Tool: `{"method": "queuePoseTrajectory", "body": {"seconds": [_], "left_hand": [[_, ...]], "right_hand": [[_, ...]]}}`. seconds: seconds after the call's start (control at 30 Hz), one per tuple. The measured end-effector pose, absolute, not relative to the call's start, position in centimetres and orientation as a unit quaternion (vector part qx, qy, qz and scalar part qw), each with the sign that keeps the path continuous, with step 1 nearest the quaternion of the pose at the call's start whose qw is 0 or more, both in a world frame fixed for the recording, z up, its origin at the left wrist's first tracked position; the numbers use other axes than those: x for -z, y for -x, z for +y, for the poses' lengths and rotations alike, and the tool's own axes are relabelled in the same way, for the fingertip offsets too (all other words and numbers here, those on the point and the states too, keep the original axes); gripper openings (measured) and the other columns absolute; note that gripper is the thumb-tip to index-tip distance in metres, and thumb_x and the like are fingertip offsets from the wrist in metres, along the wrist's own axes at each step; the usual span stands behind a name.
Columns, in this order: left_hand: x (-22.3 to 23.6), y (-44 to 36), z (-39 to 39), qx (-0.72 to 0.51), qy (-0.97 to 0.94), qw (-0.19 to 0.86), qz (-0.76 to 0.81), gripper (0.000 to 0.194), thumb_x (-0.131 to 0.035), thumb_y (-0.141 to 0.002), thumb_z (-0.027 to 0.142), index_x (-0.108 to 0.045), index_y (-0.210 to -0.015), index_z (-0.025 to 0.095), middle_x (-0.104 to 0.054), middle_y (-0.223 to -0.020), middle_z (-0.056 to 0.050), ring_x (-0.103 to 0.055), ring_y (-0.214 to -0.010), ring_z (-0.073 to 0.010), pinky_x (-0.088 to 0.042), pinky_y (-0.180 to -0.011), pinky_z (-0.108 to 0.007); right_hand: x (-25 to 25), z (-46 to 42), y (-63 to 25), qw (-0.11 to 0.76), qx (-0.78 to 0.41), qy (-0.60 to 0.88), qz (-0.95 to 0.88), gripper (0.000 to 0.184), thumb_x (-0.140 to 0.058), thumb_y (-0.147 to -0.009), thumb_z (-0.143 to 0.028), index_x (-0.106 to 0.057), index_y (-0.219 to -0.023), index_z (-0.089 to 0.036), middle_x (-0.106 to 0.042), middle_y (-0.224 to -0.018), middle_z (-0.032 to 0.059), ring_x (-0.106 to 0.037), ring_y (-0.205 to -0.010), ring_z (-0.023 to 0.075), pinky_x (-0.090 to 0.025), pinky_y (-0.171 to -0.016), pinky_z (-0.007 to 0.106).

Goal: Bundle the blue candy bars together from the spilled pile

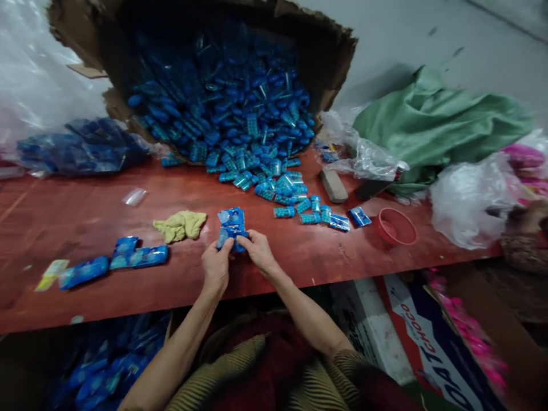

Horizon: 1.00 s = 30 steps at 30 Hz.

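Observation:
My left hand (216, 265) and my right hand (257, 250) meet near the front middle of the table. Fingers and thumbs of both pinch a small blue printed packet (232, 233). Just beyond it, touching or overlapping, lies more blue printed packaging (232, 216); whether they are joined I cannot tell. Left of my hands is a crumpled yellow cloth (182, 226). Farther left lie several filled blue packs, among them a long one (84, 273). To the right, small clear bottles with blue caps and blue beads (284, 212) are scattered.
A torn cardboard box (342, 68) on its side spills blue bottles onto the red table (295, 257). On the right are a grey block (333, 186), a red bowl (397, 226), clear plastic bags (471, 200) and a green sack (440, 123). Boxes stand below the front edge.

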<state>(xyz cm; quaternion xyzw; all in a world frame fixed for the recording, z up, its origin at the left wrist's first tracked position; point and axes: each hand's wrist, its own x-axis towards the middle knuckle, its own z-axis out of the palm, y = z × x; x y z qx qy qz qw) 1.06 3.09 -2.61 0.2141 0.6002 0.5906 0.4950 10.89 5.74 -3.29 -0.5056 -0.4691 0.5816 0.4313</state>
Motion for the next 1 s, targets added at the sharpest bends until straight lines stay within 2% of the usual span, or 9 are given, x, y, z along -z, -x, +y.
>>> {"method": "queuePoseTrajectory", "body": {"seconds": [0.2, 0.33, 0.43, 0.53, 0.7, 0.9, 1.0], "left_hand": [[1.6, -1.7, 3.5, -0.593, -0.144, 0.595, 0.523, 0.028, -0.077, -0.050, 0.029, -0.059, -0.065, 0.013, -0.057, -0.053, 0.003, -0.046, -0.042, -0.0060, -0.036, -0.040, -0.018], [1.4, -2.1, 3.7, -0.611, -0.113, 0.551, 0.557, 0.028, -0.076, -0.046, 0.026, -0.057, -0.062, 0.013, -0.054, -0.048, 0.005, -0.045, -0.040, -0.0060, -0.036, -0.039, -0.019], [1.3, -2.4, 3.9, -0.606, -0.093, 0.568, 0.548, 0.027, -0.076, -0.043, 0.023, -0.057, -0.060, 0.013, -0.055, -0.048, 0.006, -0.045, -0.040, -0.0060, -0.036, -0.039, -0.019], [1.2, -2.7, 3.9, -0.588, -0.083, 0.587, 0.549, 0.028, -0.076, -0.041, 0.022, -0.056, -0.059, 0.014, -0.055, -0.048, 0.006, -0.045, -0.040, -0.0061, -0.036, -0.040, -0.020], [1.2, -3.6, 3.7, -0.605, -0.120, 0.543, 0.570, 0.030, -0.076, -0.042, 0.026, -0.055, -0.061, 0.014, -0.055, -0.051, 0.007, -0.046, -0.043, -0.0050, -0.037, -0.042, -0.018], [1.1, -3.6, 3.4, -0.560, -0.172, 0.596, 0.549, 0.037, -0.077, -0.044, 0.029, -0.059, -0.072, 0.014, -0.059, -0.056, 0.005, -0.049, -0.044, -0.0068, -0.036, -0.041, -0.019], [1.1, -3.9, 3.2, -0.565, -0.176, 0.585, 0.555, 0.037, -0.078, -0.042, 0.029, -0.058, -0.069, 0.013, -0.058, -0.053, 0.006, -0.047, -0.041, -0.0064, -0.035, -0.040, -0.019]], "right_hand": [[4.0, 5.4, -9.6, 0.445, -0.603, 0.523, -0.405, 0.019, -0.055, -0.078, -0.036, -0.050, -0.071, -0.019, -0.051, -0.055, -0.0066, -0.047, -0.044, 0.0076, -0.041, -0.043, 0.019], [3.8, 5.0, -9.1, 0.460, -0.545, 0.566, -0.414, 0.018, -0.053, -0.081, -0.030, -0.047, -0.068, -0.019, -0.051, -0.056, -0.0064, -0.049, -0.046, 0.0074, -0.041, -0.042, 0.017], [3.5, 4.9, -9.1, 0.449, -0.548, 0.583, -0.397, 0.016, -0.050, -0.082, -0.026, -0.045, -0.068, -0.020, -0.051, -0.057, -0.0061, -0.050, -0.044, 0.0077, -0.041, -0.040, 0.017], [3.5, 4.7, -9.2, 0.446, -0.550, 0.591, -0.385, 0.018, -0.048, -0.084, -0.028, -0.043, -0.068, -0.020, -0.051, -0.059, -0.0054, -0.052, -0.046, 0.0083, -0.042, -0.039, 0.017], [3.9, 4.1, -9.7, 0.474, -0.457, 0.606, -0.446, 0.025, -0.047, -0.085, -0.032, -0.039, -0.063, -0.021, -0.047, -0.059, -0.0050, -0.050, -0.055, 0.0089, -0.041, -0.046, 0.017], [3.5, 4.1, -11.6, 0.501, -0.495, 0.551, -0.448, 0.015, -0.049, -0.083, -0.033, -0.052, -0.075, -0.020, -0.054, -0.064, -0.0050, -0.052, -0.055, 0.0086, -0.042, -0.049, 0.018], [3.5, 4.2, -12.2, 0.499, -0.514, 0.534, -0.450, 0.015, -0.052, -0.081, -0.032, -0.055, -0.072, -0.019, -0.053, -0.059, -0.0053, -0.050, -0.051, 0.0080, -0.041, -0.046, 0.017]]}}
